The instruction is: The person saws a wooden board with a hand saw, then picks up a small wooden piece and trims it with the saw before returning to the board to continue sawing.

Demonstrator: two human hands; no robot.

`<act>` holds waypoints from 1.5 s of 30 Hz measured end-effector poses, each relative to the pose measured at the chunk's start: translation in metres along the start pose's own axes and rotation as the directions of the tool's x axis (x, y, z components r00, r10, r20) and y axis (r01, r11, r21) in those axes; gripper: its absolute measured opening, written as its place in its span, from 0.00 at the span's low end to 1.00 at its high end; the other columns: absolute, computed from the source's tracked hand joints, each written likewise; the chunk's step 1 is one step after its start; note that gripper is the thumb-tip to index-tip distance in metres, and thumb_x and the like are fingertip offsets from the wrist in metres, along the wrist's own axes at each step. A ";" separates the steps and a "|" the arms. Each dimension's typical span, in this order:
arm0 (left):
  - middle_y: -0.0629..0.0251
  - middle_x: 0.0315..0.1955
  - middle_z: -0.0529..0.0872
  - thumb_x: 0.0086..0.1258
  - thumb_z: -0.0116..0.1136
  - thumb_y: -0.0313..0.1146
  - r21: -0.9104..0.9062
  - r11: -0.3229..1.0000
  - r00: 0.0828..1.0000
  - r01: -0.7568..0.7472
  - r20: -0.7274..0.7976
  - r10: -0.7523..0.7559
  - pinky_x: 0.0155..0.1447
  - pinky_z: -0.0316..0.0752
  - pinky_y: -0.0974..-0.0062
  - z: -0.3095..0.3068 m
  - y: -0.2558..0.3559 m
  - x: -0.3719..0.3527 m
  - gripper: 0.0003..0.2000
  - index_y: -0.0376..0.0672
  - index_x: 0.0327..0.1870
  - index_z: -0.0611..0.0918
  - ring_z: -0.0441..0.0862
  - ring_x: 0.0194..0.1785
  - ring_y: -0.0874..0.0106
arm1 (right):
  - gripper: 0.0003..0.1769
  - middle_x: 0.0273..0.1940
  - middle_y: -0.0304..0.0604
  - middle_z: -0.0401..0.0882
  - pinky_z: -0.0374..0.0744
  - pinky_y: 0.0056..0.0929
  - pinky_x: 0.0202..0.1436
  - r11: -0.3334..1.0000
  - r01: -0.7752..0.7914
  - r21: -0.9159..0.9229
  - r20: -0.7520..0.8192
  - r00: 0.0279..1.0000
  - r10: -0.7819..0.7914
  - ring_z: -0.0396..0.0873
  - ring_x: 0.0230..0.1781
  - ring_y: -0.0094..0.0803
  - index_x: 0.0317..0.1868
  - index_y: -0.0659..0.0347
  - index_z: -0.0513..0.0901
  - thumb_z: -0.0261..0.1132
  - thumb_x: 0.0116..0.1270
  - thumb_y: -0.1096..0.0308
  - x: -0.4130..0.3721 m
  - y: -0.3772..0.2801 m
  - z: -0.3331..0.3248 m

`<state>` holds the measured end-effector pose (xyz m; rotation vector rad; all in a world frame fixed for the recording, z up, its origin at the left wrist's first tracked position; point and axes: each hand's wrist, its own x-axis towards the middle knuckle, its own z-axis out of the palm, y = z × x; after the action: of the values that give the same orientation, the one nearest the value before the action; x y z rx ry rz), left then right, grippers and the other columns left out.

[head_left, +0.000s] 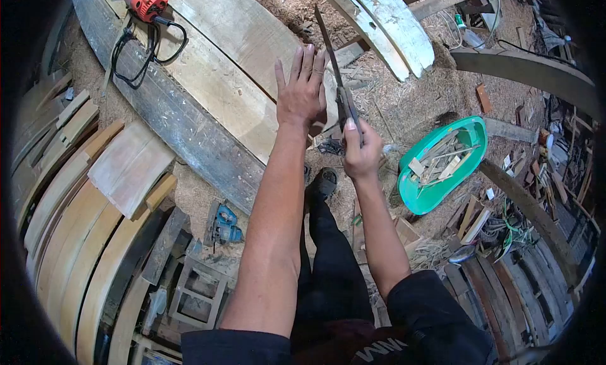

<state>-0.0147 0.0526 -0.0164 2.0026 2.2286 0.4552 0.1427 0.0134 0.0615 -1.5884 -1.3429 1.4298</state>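
My left hand [302, 92] lies spread over the end of a wide pale plank [233, 30], fingers stretched out away from me. Close to its right, my right hand [362, 149] is wrapped round the dark handle of a handsaw [331, 48]. The narrow blade points away from me and slants slightly left, running past the fingertips of my left hand at the plank's end. A second pale board [208, 81] lies alongside the plank, with a dark gap between them.
A red power tool [149, 3] with a black cord rests on the boards at upper left. On the sawdust-covered floor stand a green tub [404, 189] of wood scraps and a blue power tool [226, 225]. Curved timbers [104, 239] are stacked at left; a pale curved piece [404, 24] lies ahead.
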 end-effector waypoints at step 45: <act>0.68 0.78 0.63 0.69 0.50 0.35 0.016 1.000 1.000 0.003 0.004 -0.003 0.79 0.46 0.39 0.002 0.000 0.000 0.33 0.56 0.79 0.62 0.58 0.80 0.66 | 0.18 0.17 0.34 0.65 0.64 0.27 0.22 0.997 0.060 -0.054 -0.021 0.998 -0.061 0.63 0.19 0.19 0.27 0.64 0.75 0.61 0.73 0.61 -0.038 0.005 -0.015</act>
<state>-0.0143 0.0529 -0.0184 2.0056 2.2394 0.4337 0.1616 -0.0211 0.0734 -1.5797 -1.4149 1.3458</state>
